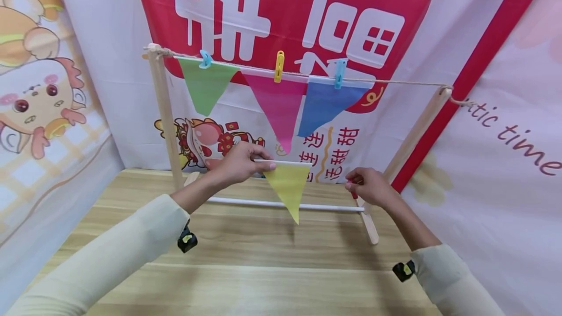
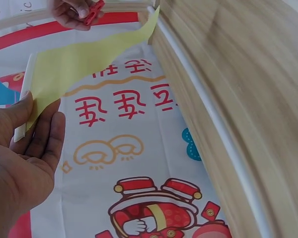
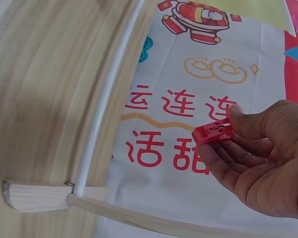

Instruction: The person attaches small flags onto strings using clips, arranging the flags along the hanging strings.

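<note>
A yellow triangular pennant hangs point down, its white-edged top corner pinched by my left hand between thumb and fingers. My right hand pinches a red clothespin between thumb and fingertips, right of the pennant and apart from it. Above both hands runs a thin string. On it hang a green pennant with a blue clothespin, a pink pennant with a yellow clothespin, and a blue pennant with a second blue clothespin.
The string is tied between a left wooden post and a right wooden post. A white rod joins them low down, above the wooden table. A wooden foot juts forward at right. Printed cloth encloses the back and sides.
</note>
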A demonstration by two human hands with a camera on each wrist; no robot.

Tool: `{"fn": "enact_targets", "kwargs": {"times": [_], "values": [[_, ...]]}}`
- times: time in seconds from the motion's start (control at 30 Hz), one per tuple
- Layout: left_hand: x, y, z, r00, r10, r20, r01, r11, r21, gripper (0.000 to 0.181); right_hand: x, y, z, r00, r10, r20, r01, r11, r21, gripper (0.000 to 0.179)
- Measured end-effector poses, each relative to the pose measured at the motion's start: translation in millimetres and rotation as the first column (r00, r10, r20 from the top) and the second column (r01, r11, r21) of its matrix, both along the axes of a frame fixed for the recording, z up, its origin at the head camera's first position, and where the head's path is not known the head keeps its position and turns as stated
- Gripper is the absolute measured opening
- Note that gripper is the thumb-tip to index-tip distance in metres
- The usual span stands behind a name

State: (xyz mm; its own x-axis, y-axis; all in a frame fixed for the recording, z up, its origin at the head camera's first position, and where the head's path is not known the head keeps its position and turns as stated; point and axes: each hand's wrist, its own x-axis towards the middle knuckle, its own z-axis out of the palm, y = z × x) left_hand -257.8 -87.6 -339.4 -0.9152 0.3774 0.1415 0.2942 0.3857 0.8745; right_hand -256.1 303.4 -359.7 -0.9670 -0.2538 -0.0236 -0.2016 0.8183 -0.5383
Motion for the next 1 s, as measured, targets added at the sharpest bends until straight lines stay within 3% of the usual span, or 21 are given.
{"fn": "enact_targets", "kwargs": {"times": [0.47,1.0], "values": [[-4.4,5.0,15.3,0.999,-0.014,-0.034,0.014,1.0,0.026,0.022,-5.0,-9,18.6,1.0,-0.015,-0.009,0.015,1.0,-0.019,0.034],[0.6,21.9,45.6,0.995,-0.084,-0.057,0.085,0.996,0.011,0.024,-7.0,-15,43.3,0.999,-0.005,-0.054,0.003,1.0,-0.03,0.032]]}}
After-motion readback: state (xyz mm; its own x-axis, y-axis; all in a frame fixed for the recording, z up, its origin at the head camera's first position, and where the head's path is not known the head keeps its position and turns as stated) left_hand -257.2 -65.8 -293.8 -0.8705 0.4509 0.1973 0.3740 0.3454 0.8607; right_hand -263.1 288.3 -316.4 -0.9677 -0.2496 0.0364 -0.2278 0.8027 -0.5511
